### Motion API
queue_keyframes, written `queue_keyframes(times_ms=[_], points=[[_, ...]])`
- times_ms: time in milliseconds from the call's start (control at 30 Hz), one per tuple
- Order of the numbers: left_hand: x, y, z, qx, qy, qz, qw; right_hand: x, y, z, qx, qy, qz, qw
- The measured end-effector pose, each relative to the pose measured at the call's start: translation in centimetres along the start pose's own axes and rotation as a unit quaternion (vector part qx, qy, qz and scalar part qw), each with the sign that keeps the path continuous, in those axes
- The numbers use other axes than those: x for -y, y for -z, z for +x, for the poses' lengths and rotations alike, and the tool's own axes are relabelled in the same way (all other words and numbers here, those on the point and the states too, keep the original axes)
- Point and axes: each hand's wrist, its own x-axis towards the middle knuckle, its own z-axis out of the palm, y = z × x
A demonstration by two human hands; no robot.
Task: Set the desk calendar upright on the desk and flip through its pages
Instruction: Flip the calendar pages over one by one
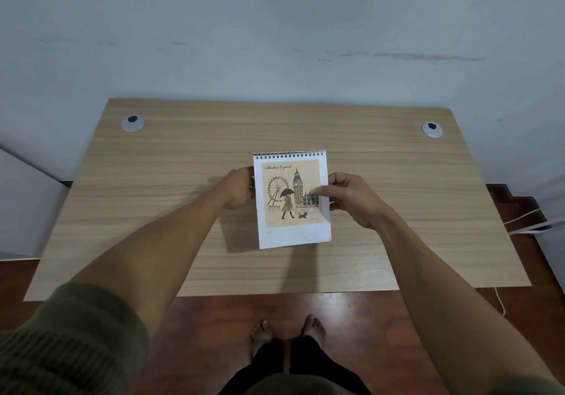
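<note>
A spiral-bound desk calendar (290, 229) is at the middle of the wooden desk (171, 235), its coil at the top and its front page facing me. That page shows a drawing of a big wheel, a clock tower and a walker with an umbrella. My left hand (240, 188) grips the calendar's left edge, its fingers hidden behind the pages. My right hand (351, 196) pinches the right edge, thumb on the front page. Whether the lower edge rests on the desk I cannot tell.
Two grey cable grommets sit at the back corners of the desk, one left (133, 123) and one right (432, 129). A grey wall rises behind the desk. White cables (526, 223) lie on the red-brown floor at the right. My bare feet (287, 330) stand below the desk's front edge.
</note>
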Motion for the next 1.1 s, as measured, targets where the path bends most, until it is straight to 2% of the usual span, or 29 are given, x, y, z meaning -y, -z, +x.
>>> queue_keyframes(times_ms=[133,267,333,400,433,500,567,633,700,800,967,1100], points=[[0.0,0.1,-0.2,-0.005,-0.009,-0.006,1.000,2.0,-0.7,-0.8,0.018,-0.034,0.085,0.996],[-0.1,0.0,-0.3,-0.025,0.012,-0.003,1.000,6.3,-1.4,-0.6,0.010,-0.064,0.226,0.972],[-0.1,-0.1,-0.1,-0.016,0.028,-0.025,0.999,8.2,-1.8,0.1,0.032,-0.046,0.319,0.946],[0.1,-0.1,0.2,-0.004,0.023,-0.034,0.999,9.5,-2.2,1.0,0.056,0.003,0.345,0.937],[0.2,-0.1,0.3,-0.001,0.022,-0.034,0.999,9.8,-2.3,1.4,0.040,0.041,0.293,0.954],[0.3,0.0,0.4,0.000,0.023,-0.033,0.999,9.6,-2.5,1.8,-0.035,0.150,0.048,0.987],[0.3,0.0,0.4,-0.001,0.027,-0.049,0.998,8.7,-2.7,2.3,-0.062,0.236,-0.236,0.941],[0.3,-0.1,0.3,0.002,0.020,-0.050,0.999,7.4,-2.9,2.7,-0.038,0.230,-0.380,0.895],[0.4,-0.2,0.3,0.004,0.013,-0.046,0.999,6.5,-3.0,3.1,-0.037,0.201,-0.421,0.883],[0.4,-0.1,0.3,-0.006,0.027,-0.034,0.999,6.1,-3.1,3.5,-0.041,0.163,-0.409,0.897],[0.2,-0.2,0.3,-0.008,0.036,-0.047,0.998,6.3,-3.4,4.3,-0.044,0.169,-0.425,0.888],[0.2,-0.1,0.3,-0.001,0.042,-0.061,0.997,5.1,-3.2,4.3,-0.050,0.164,-0.379,0.909]])
